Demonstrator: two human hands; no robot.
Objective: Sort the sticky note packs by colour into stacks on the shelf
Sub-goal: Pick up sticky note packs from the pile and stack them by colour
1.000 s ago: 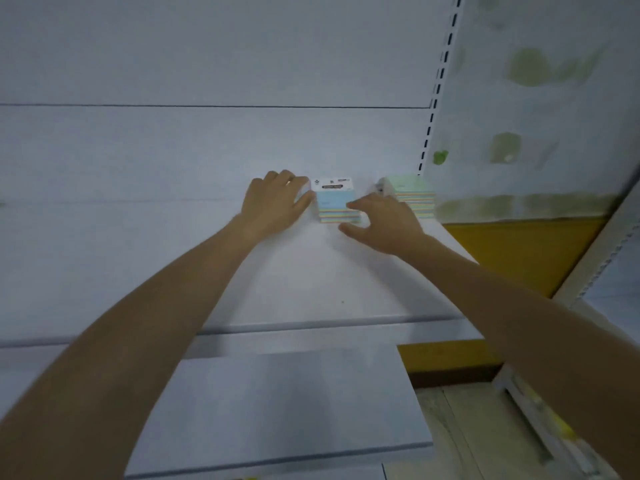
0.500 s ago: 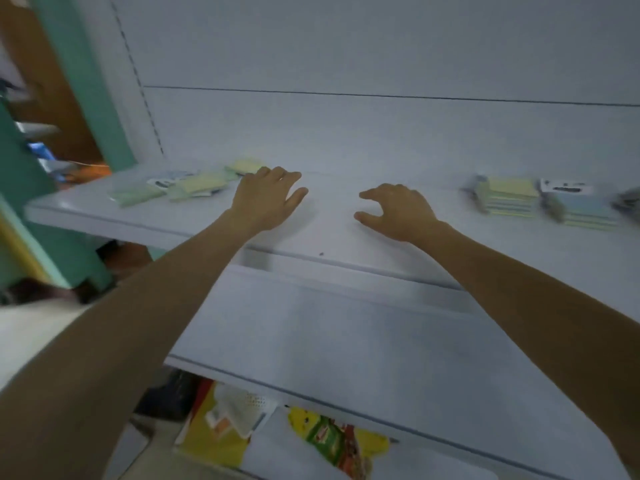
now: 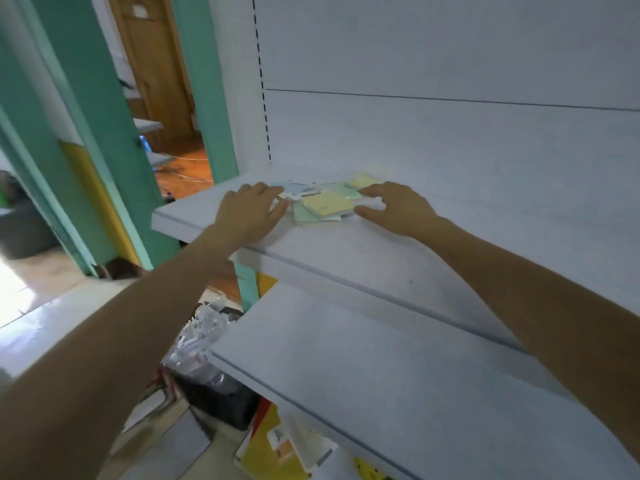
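Looking through the head camera, I see both of my bare forearms reaching up to the upper white metal shelf (image 3: 346,251) in the middle of the frame. My left hand (image 3: 251,211) lies flat, palm down, fingers spread and gripping nothing, its fingertips touching the left edge of a loose heap of sticky note packs (image 3: 322,202). My right hand (image 3: 398,209) hovers just right of the heap, fingers curved and parted, thumb low near the shelf; it holds nothing, and I cannot tell whether a fingertip touches the nearest pack.

The heap sits toward the shelf's left end, just above centre of the frame. A pale yellow square pack (image 3: 327,204) lies on top, tilted, over a pale green pack (image 3: 304,216). A pale blue pack (image 3: 294,187) lies behind them by my left fingers, and a second pale yellow pack (image 3: 363,180) rests at the back right. A white label card with dark print (image 3: 308,194) shows between them.

A lower white shelf (image 3: 381,375) fills the lower right of the frame. Green door frames (image 3: 97,133) stand at the upper left.
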